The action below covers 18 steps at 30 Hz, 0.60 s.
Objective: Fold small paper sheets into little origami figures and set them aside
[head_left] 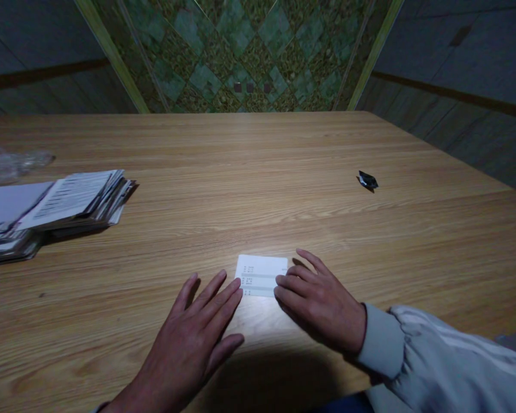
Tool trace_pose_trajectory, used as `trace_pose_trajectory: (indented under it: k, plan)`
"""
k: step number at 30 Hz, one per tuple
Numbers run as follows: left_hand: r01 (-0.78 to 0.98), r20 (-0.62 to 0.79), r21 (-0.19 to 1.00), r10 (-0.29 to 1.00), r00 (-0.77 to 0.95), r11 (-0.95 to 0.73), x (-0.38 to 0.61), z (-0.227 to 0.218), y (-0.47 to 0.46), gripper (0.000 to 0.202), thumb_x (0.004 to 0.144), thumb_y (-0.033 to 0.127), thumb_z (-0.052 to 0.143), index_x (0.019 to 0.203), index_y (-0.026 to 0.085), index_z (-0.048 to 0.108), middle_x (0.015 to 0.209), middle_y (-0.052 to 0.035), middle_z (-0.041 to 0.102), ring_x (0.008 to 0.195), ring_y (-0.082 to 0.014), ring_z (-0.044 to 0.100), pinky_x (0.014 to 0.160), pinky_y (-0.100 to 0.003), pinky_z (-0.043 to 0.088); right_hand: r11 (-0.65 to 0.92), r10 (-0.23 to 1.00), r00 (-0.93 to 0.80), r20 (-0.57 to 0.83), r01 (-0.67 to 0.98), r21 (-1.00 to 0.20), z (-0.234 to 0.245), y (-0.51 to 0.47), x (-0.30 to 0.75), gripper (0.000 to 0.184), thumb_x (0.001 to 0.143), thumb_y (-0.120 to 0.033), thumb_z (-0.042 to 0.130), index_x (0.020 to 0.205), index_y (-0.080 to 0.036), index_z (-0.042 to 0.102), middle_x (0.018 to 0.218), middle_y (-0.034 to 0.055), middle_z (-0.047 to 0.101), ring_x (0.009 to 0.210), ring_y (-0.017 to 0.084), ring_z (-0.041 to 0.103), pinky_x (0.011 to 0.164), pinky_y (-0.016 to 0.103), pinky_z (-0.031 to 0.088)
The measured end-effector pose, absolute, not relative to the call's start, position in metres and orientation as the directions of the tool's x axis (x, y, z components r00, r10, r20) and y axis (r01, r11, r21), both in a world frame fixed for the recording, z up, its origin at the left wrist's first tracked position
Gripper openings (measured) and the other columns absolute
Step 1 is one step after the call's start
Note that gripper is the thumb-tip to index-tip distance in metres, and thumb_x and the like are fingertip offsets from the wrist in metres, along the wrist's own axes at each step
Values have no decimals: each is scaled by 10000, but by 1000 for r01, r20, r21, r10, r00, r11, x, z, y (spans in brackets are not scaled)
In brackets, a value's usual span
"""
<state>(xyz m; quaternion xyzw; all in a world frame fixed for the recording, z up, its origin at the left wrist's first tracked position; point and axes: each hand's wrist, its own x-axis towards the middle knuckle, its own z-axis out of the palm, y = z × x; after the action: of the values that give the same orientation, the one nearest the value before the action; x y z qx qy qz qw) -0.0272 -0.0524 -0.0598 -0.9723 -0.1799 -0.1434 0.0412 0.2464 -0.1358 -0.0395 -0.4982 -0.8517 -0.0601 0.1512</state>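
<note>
A small white paper card (260, 274) with printed marks lies flat on the wooden table (258, 172) near its front edge. My left hand (198, 335) rests palm down with fingers stretched out, its fingertips touching the card's left edge. My right hand (320, 301) lies flat too, fingers extended onto the card's right edge. Neither hand grips anything.
A loose stack of printed papers (55, 209) sits at the left, with crumpled clear plastic (12, 162) behind it. A small black folded object (367, 180) lies at the right. Beyond the table's far edge is a green patterned floor (249, 51).
</note>
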Motion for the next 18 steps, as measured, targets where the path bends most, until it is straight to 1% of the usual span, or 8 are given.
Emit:
trace_pose_trajectory:
  k: [2,4,6,9,11,14,16,18]
  plan:
    - [357,349,41,348,870,-933,-18,-55,-46,318,1013,320,520,1289,188,606,1296,-62,695,1291,-261,551,1209,-493,152,490,828,-463,316,872,-5,-38,-126,244,169,987,-153,530,885,-205,654,807,8,690,833,178,588,1154,486,272]
    - [339,389,121,358,848,-933,-9,-50,-40,224,1020,227,486,1159,211,661,1147,-32,741,1195,-231,604,1201,-487,194,486,822,-469,322,873,33,-38,-117,243,204,979,-150,533,812,-201,638,754,6,661,807,180,575,1149,492,276]
    - [321,371,151,354,858,-935,0,-45,-35,199,1010,211,496,1108,212,669,1064,-35,735,1166,-236,609,1180,-498,241,495,809,-483,334,867,55,-38,-110,246,210,974,-151,536,799,-199,642,748,8,655,800,180,573,1142,489,286]
    - [309,312,169,348,884,-936,13,-39,-28,209,994,269,525,1149,192,642,1084,-76,696,1099,-256,612,1111,-507,337,523,797,-507,328,851,44,-38,-101,253,194,962,-158,559,801,-199,660,744,8,655,774,172,576,1107,438,339]
    - [303,259,184,344,903,-935,20,-36,-24,230,983,306,547,1158,179,625,1081,-90,679,1023,-256,612,1026,-484,415,533,807,-510,297,846,4,-35,-97,255,141,940,-241,622,815,-195,670,771,21,667,790,183,589,1076,425,375]
    - [313,175,161,340,924,-936,28,-32,-18,177,977,296,562,1092,181,631,971,-72,669,896,-247,594,821,-410,485,525,828,-504,246,850,-25,-31,-94,254,205,879,-383,707,820,-190,674,797,42,680,814,212,604,1049,448,402]
    - [307,134,110,321,938,-945,32,-29,-16,110,974,248,558,1017,186,638,898,-56,658,830,-240,579,730,-378,475,509,835,-493,245,861,-2,-29,-93,249,199,880,-365,701,790,-191,671,771,42,678,791,211,603,1053,460,396]
    - [292,128,55,297,946,-955,35,-27,-15,95,965,190,550,920,184,633,847,-50,649,789,-234,572,696,-365,462,496,833,-482,272,868,22,-30,-92,245,179,894,-305,666,759,-189,665,739,39,671,765,204,600,1070,462,383]
